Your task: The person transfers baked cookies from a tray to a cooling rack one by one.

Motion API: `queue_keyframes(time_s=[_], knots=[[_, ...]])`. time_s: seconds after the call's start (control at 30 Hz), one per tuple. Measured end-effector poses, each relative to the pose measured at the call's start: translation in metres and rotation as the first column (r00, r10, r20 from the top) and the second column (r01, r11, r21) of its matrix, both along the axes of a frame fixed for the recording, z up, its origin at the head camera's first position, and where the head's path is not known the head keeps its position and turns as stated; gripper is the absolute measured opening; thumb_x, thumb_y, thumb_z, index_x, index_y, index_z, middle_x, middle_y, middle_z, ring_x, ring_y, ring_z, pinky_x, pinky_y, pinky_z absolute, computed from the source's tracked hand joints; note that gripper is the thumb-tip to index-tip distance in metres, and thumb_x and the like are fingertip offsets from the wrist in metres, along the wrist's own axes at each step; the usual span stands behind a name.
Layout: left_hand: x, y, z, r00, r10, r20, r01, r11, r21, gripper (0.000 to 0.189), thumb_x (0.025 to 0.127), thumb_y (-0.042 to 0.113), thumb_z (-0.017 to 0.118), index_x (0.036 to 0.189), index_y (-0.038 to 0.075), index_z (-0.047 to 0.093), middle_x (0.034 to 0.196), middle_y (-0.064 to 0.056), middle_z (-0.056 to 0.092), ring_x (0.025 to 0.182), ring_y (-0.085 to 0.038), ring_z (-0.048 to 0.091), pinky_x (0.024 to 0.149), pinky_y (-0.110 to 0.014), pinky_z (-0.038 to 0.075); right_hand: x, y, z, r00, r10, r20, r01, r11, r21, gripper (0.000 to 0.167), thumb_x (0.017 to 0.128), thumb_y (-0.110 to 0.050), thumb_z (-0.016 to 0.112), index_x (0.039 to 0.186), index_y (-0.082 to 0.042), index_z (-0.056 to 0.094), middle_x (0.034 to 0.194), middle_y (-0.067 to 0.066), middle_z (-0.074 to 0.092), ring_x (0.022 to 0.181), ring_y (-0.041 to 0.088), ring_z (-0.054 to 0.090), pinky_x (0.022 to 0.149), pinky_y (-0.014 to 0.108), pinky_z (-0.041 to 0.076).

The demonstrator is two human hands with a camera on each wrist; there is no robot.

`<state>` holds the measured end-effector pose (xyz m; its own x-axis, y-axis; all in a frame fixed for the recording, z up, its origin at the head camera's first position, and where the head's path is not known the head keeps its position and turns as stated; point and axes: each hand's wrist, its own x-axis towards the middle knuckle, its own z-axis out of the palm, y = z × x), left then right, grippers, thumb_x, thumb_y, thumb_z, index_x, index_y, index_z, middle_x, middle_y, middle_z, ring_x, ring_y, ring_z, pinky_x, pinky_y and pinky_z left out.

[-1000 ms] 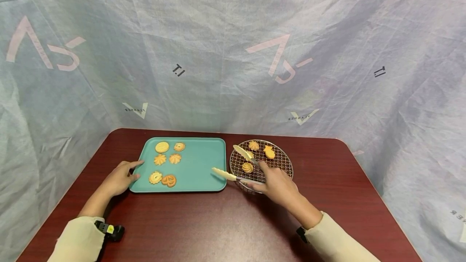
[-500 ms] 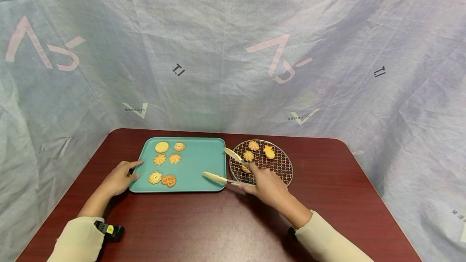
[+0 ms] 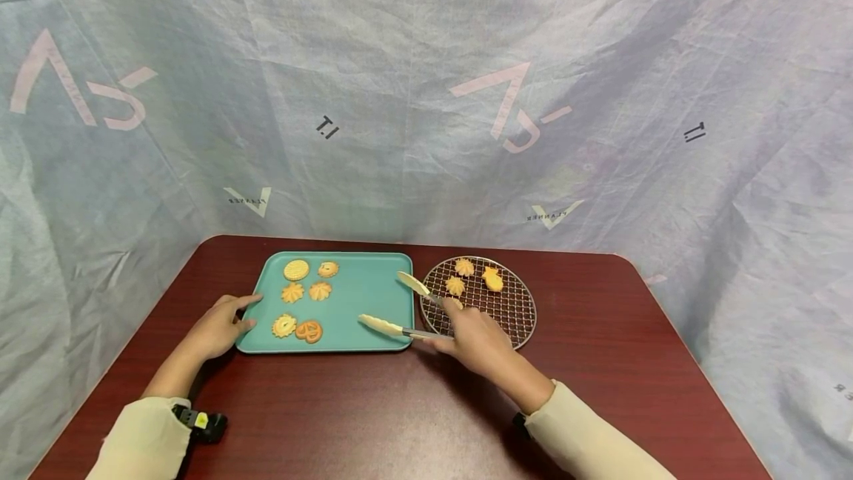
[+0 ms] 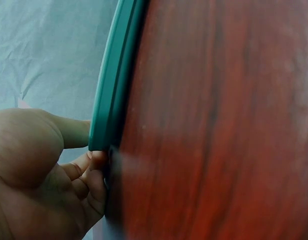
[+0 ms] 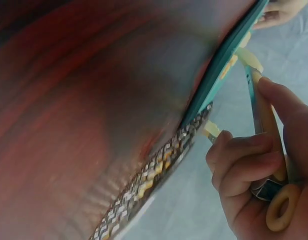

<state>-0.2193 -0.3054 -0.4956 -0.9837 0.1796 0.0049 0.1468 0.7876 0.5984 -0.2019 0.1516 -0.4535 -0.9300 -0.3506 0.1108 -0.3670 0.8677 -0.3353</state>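
Note:
In the head view my left hand (image 3: 216, 328) is at the left edge of a teal tray (image 3: 373, 276). The left wrist view shows its thumb over the tray rim (image 4: 111, 85) and its fingers curled below. My right hand (image 3: 474, 338) grips metal tongs (image 3: 381, 325) with cream tips and a ring at the handle end (image 5: 284, 207). The tong arms are spread over the tray's right part, with nothing between the tips. Several cookies lie on the tray's left half, including a pretzel-shaped cookie (image 3: 309, 330) and a round cookie (image 3: 296, 270).
Right of the tray stands a round wire rack (image 3: 516, 317). It bears a pineapple-shaped cookie (image 3: 493, 279), two ridged cookies, and another mostly hidden by my right hand. All stand on a dark red wooden table (image 3: 333, 413), with printed cloth (image 3: 400, 95) hanging behind.
My right hand has moved left with the tongs, from over the rack so that the tips are farther over the tray. My left hand, the tray and its cookies have stayed put.

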Motion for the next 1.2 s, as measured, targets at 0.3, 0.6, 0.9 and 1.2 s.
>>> queue_keyframes(time_s=[0.3, 0.6, 0.9, 1.2], knots=[[-0.002, -0.001, -0.002, 1.0, 0.003, -0.001, -0.003, 1.0, 0.004, 0.051, 0.102, 0.003, 0.061, 0.149, -0.01, 0.046, 0.127, -0.035, 0.046, 0.075, -0.022, 0.045, 0.063, -0.036, 0.04, -0.004, -0.017, -0.001, 0.998, 0.052, -0.025, -0.051, 0.999, 0.011, 0.064, 0.087, -0.054, 0.079, 0.129, -0.01, 0.059, 0.07, 0.002, 0.057, 0.056, 0.018, 0.05, 0.047, 0.035, 0.041], [-0.005, -0.003, -0.005, 1.0, 0.005, -0.004, -0.005, 1.0, -0.006, 0.052, 0.102, 0.002, 0.062, 0.149, -0.01, 0.046, 0.127, -0.036, 0.046, 0.076, -0.022, 0.046, 0.064, -0.036, 0.041, -0.008, -0.035, -0.001, 0.995, 0.087, -0.041, -0.087, 0.996, -0.005, 0.069, 0.091, -0.055, 0.075, 0.142, -0.013, 0.058, 0.069, 0.001, 0.058, 0.059, 0.016, 0.054, 0.049, 0.031, 0.042], [-0.003, -0.003, -0.006, 1.0, -0.001, -0.001, 0.001, 1.0, -0.01, 0.052, 0.102, 0.003, 0.062, 0.149, -0.01, 0.046, 0.127, -0.036, 0.046, 0.074, -0.022, 0.044, 0.062, -0.034, 0.04, -0.012, -0.054, -0.001, 0.995, 0.096, -0.025, -0.095, 0.995, 0.019, 0.064, 0.092, -0.057, 0.072, 0.136, -0.013, 0.058, 0.066, -0.001, 0.054, 0.057, 0.014, 0.052, 0.047, 0.032, 0.042], [-0.002, -0.002, -0.005, 1.0, 0.004, -0.003, -0.004, 1.0, -0.001, 0.051, 0.102, 0.002, 0.062, 0.149, -0.011, 0.046, 0.127, -0.036, 0.046, 0.076, -0.022, 0.046, 0.064, -0.035, 0.041, -0.015, -0.07, -0.003, 0.996, 0.09, -0.015, -0.089, 0.995, 0.054, 0.062, 0.093, -0.057, 0.07, 0.137, -0.015, 0.058, 0.067, 0.002, 0.053, 0.056, 0.018, 0.052, 0.048, 0.033, 0.043]])
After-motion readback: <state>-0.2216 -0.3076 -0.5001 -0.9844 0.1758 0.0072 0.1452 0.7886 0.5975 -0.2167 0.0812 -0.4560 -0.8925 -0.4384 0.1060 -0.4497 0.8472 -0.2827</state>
